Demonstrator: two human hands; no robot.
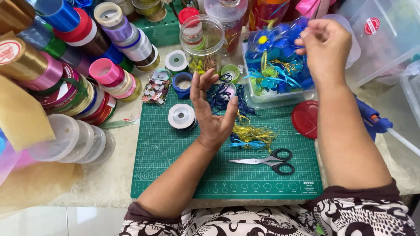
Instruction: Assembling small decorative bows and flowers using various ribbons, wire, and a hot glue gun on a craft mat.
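My left hand (212,109) is raised over the green cutting mat (175,175), palm turned to the right, fingers apart, nothing visible in it. Just behind it lies a tangle of dark blue ribbon (222,92). My right hand (326,46) hovers above a clear box (280,99) filled with blue ribbon flowers (275,52), its fingertips pinched together; no object shows between them. Gold and light blue ribbon scraps (251,135) lie on the mat below my left hand. Black-handled scissors (267,161) rest closed nearer to me.
Many ribbon rolls (65,78) are stacked at the left. On and behind the mat are a white spool (181,116), a blue roll (181,83) and a clear jar (202,41). A red lid (305,118) and a blue glue gun (372,120) lie at the right.
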